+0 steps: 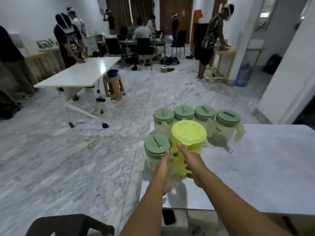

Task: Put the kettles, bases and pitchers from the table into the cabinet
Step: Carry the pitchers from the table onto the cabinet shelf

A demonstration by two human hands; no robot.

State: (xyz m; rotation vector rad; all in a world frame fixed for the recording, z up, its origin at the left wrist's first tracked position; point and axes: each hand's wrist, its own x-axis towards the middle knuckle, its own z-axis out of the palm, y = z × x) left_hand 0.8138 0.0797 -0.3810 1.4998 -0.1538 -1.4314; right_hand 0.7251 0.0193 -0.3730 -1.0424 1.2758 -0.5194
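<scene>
Here the right hand (190,161) wraps the yellow-green pitcher (188,142), seemingly to lift it, while the left hand (163,165) lies part-open against the green-lidded pitcher (157,150) beside it on the worktop (264,167).

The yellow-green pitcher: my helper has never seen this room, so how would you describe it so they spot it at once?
Find the grey table nearest the camera; six pitchers cluster at its far left corner. The yellow-green pitcher stands at the front, gripped by the right hand, with the left hand beside it. It alone is bright and opaque: the five clear pitchers have dull green lids.
</scene>
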